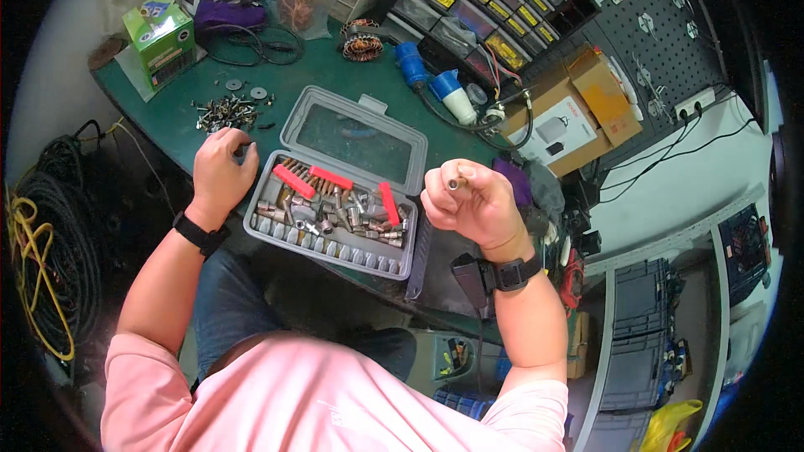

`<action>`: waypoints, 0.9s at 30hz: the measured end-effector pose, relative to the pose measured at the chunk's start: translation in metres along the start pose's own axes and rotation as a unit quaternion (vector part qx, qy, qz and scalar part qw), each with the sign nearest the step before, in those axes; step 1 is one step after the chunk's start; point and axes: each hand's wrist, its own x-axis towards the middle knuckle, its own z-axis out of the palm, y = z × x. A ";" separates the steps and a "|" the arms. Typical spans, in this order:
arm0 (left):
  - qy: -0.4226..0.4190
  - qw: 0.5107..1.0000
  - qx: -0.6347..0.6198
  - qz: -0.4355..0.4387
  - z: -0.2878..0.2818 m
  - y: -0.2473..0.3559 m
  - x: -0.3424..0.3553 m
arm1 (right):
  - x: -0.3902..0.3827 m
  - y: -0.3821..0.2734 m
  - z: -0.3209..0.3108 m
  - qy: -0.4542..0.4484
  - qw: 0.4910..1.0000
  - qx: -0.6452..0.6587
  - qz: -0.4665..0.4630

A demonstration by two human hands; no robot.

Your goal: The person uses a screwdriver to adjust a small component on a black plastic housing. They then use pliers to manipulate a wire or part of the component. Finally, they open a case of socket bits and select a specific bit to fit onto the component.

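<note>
Grey plastic makes up the case (327, 263) lying open in front of me, its clear-windowed lid (356, 141) tipped back, with loose sockets (356, 216) and three red strips (332, 177) inside. My right hand (484, 208) is raised just beside the case's right side, its fingers clamped on a small metal tube (457, 184) whose hollow end faces me. My left hand (219, 167) is half curled to the left of the case; I cannot tell whether its fingers pinch anything. Just beyond it, a heap of screws (226, 113) lies on the green worktop (180, 127), and farther back stands a green box (159, 43).
</note>
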 end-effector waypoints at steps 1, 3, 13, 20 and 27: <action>-0.001 1.000 0.000 0.002 0.000 0.000 0.000 | -0.001 0.000 0.001 -0.001 1.000 -0.003 0.000; -0.005 1.000 0.003 0.005 -0.001 -0.002 0.000 | -0.003 -0.001 0.002 -0.003 1.000 -0.005 0.001; -0.012 1.000 0.013 0.010 0.000 -0.006 0.000 | 0.025 0.001 0.020 0.051 0.687 -0.719 0.085; -0.021 1.000 0.002 0.008 0.000 -0.005 0.001 | 0.048 0.013 0.011 0.088 0.611 -0.782 0.083; -0.029 1.000 0.000 0.010 0.000 -0.001 0.002 | 0.065 0.029 0.000 0.049 0.579 -0.811 0.071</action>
